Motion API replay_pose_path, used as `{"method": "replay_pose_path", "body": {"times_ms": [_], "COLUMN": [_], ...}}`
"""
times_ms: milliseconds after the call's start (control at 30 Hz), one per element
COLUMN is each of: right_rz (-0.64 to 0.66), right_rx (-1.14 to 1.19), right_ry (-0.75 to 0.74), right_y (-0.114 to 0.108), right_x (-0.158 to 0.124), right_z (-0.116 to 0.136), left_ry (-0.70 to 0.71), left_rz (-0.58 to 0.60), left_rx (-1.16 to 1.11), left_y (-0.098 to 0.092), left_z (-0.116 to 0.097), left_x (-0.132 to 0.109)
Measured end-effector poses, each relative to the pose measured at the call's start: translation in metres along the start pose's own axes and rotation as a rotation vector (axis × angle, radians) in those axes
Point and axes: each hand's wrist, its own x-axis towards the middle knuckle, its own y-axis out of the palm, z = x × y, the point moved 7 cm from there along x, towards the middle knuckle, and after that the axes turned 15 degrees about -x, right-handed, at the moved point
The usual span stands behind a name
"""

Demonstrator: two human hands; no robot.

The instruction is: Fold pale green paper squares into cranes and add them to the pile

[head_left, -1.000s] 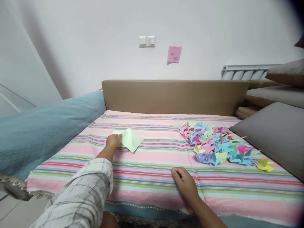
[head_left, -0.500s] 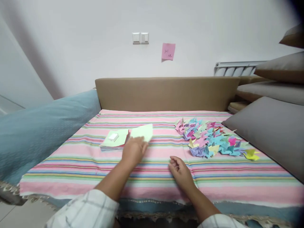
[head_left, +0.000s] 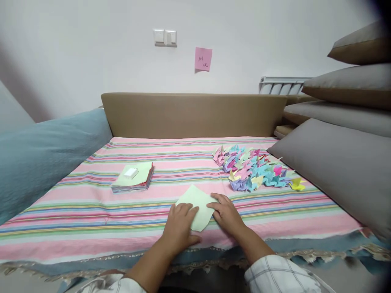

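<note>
A square sheet of light green paper (head_left: 198, 205) lies on the striped cloth in front of me, one corner pointing away. My left hand (head_left: 181, 226) rests over its left corner, fingers laid out on the paper and thumb apart. At the right corner, my right hand (head_left: 225, 211) touches the paper with spread fingertips. A stack of coloured paper (head_left: 134, 185), topped by a green sheet, stands to the left, and a small white block (head_left: 131, 173) sits on it. To the right is a cluster of folded paper cranes (head_left: 255, 169) in many colours.
The striped cloth (head_left: 76, 211) covers the seat. A brown backrest (head_left: 192, 116) runs along the back. Grey cushions (head_left: 336, 162) are piled at the right, and a blue-covered armrest (head_left: 55, 150) is at the left. A pink note (head_left: 203, 59) hangs on the wall.
The green sheet has come away from the stack with my left hand, toward me and right. My right hand has moved to its right corner. The view has shifted right.
</note>
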Motion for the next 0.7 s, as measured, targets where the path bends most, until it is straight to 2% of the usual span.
{"method": "replay_pose_path", "body": {"times_ms": [233,367,700], "right_rz": [0.123,0.163,0.175], "right_rx": [0.133,0.216,0.272], "right_ry": [0.050,0.107,0.138], "right_y": [0.002,0.006,0.011], "right_x": [0.003,0.001,0.004], "right_z": [-0.021,-0.037,-0.044], "left_ry": [-0.097,-0.165,-0.277], "left_rz": [0.017,-0.015,-0.030], "left_rx": [0.033,-0.022,-0.035], "left_y": [-0.035,-0.049,-0.056], "left_z": [0.041,0.055,0.070], "left_x": [0.008,0.006,0.013]}}
